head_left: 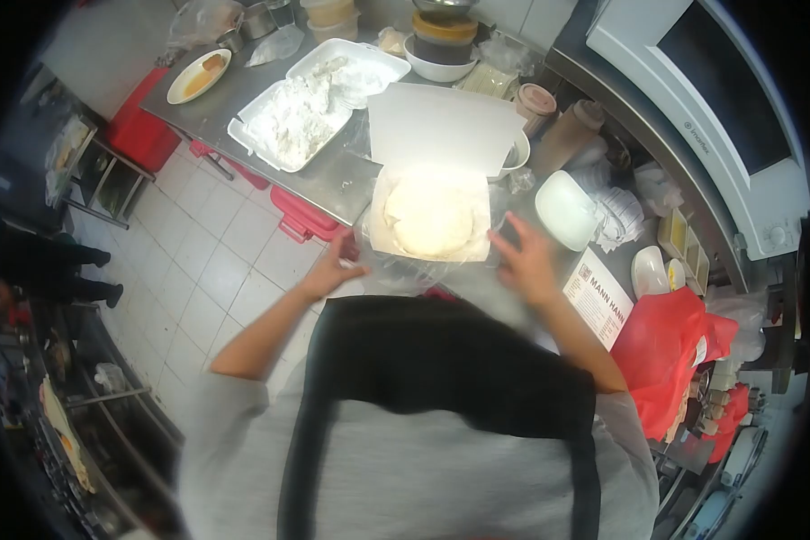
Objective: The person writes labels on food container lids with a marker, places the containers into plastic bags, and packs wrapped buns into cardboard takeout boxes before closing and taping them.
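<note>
In front of me a white cardboard takeaway box (pixel 378 202) stands with its lid (pixel 441 126) raised away from me. Inside it is a pale, rounded mound of food (pixel 430 216), of a kind I cannot make out. Thin clear plastic (pixel 400 272), like a bag, lies around the box's near side. My left hand (pixel 331 268) is beside the box's left corner, thumb and fingers apart, close to the plastic. On the other side, my right hand (pixel 526 261) has its fingers spread, the tips at or very near the box's right edge.
Two white foam trays (pixel 243 130) of floury white stuff lie at the back left, near a plate (pixel 175 90) with orange liquid. To the right are a white bowl (pixel 567 211), a printed sheet (pixel 598 297), a red bag (pixel 661 351) and a microwave (pixel 693 108).
</note>
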`<act>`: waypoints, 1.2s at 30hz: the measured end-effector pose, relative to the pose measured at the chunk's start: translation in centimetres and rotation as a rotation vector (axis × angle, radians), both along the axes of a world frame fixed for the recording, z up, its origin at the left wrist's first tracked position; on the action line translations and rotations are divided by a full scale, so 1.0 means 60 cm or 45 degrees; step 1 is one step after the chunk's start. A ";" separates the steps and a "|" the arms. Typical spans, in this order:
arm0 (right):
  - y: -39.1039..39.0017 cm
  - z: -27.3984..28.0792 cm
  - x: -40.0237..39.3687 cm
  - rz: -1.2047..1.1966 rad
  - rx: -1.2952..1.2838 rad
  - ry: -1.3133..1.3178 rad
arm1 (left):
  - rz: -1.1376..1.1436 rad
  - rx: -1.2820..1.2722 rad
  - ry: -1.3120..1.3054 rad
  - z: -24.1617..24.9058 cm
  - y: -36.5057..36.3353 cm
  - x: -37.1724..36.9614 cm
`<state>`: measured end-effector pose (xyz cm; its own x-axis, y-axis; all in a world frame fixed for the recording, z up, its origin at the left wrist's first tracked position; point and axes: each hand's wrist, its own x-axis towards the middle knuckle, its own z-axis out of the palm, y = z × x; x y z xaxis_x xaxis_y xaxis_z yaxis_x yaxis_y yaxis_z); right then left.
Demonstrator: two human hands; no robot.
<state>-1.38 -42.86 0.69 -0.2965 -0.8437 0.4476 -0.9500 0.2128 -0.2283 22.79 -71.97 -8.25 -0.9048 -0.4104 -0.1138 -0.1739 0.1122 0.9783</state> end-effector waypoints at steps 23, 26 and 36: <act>-0.133 -0.021 -0.067 -0.673 -0.692 -0.209 | -0.062 -1.295 -0.060 0.138 0.124 -0.143; -0.107 0.033 0.005 -0.027 -0.562 -0.273 | 0.026 -1.438 -0.204 0.125 0.110 -0.181; -0.168 -0.026 -0.018 -0.166 -0.069 -0.169 | 0.153 -0.998 0.018 0.203 0.112 -0.142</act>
